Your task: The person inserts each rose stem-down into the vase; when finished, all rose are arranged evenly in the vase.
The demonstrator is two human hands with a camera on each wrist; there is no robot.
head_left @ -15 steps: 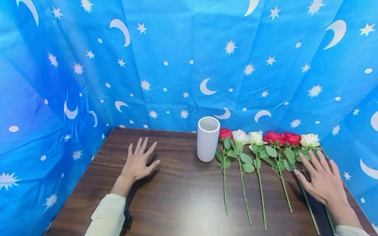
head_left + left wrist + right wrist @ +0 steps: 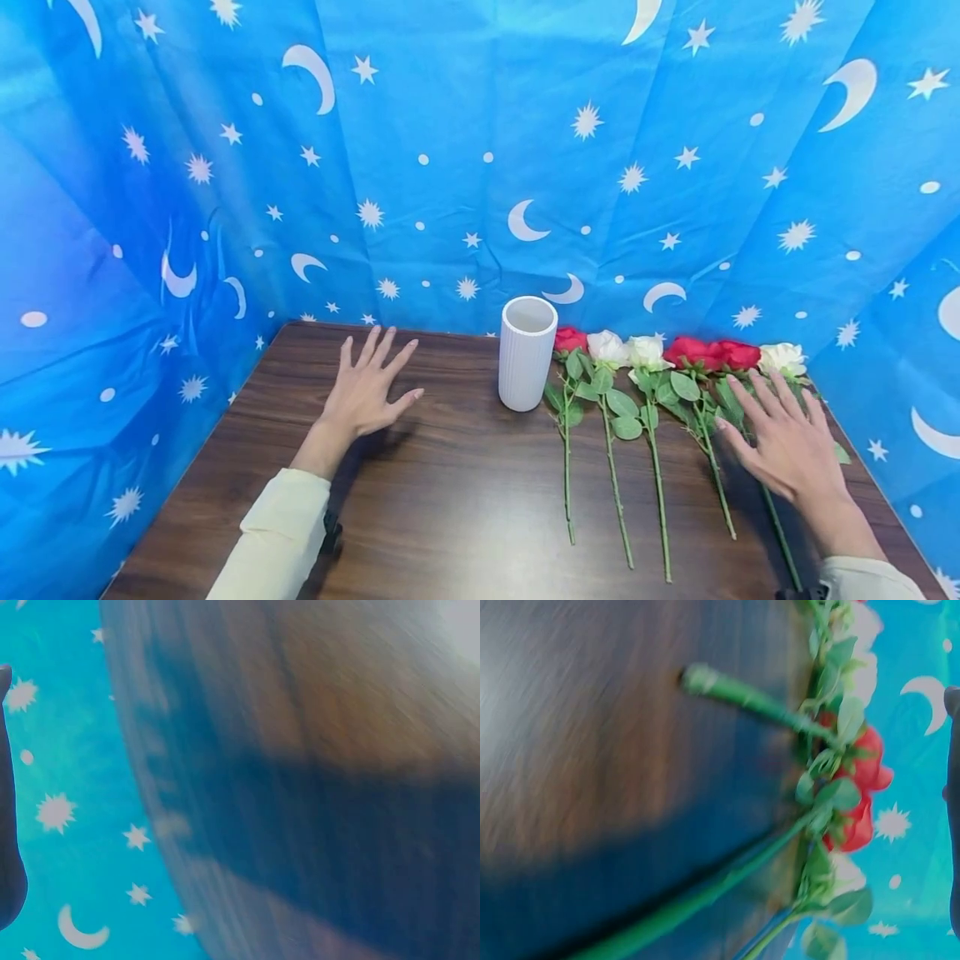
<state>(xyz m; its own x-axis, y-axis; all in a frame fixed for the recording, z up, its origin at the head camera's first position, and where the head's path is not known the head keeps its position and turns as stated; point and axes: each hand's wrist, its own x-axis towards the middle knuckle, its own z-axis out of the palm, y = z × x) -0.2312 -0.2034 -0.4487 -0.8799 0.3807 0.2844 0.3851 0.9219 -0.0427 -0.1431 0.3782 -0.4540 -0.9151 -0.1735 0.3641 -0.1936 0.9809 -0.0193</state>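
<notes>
My left hand [image 2: 363, 387] is held over the left half of the brown wooden table, fingers spread and holding nothing. My right hand [image 2: 791, 446], also spread, hovers above the stems of the rightmost roses and hides part of them. Several long-stemmed roses, red and white, lie side by side, such as a red rose [image 2: 572, 339] and a white rose [image 2: 782, 359], with their blooms toward the back edge. Left of them a white ribbed vase [image 2: 522, 371] stands upright between the two hands. Close below the right wrist camera runs a green stem [image 2: 727, 690].
A blue cloth [image 2: 450, 167] with white moons and stars hangs behind the table and along both sides. The brown tabletop [image 2: 465, 483] meets it at the back edge. Blurred hand shadows fall across the wood in both wrist views.
Both hands have shifted inward and slightly toward the back, the right one moving left over the rose stems. The vase and roses stay in place.
</notes>
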